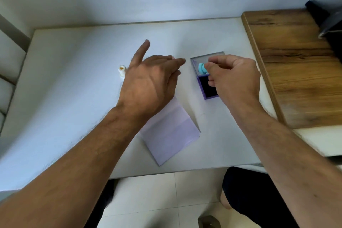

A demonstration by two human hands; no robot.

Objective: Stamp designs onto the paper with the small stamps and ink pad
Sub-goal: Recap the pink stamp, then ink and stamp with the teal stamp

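A pale lilac sheet of paper (172,133) lies on the white table (74,83), partly under my left hand (148,81), whose fingers are spread and straight above the sheet's far end. My right hand (235,77) pinches a small turquoise stamp (202,68) between thumb and fingers, just over the purple ink pad (208,88). The pad's dark inking face shows, and its clear lid (205,57) stands open behind it. A small white stamp (122,71) with an orange face stands left of my left hand.
A wooden board (296,65) lies along the right of the table, with a dark object (327,22) at its far corner. A wall closes off the table's far side. My knee in dark cloth (246,190) shows below the near edge.
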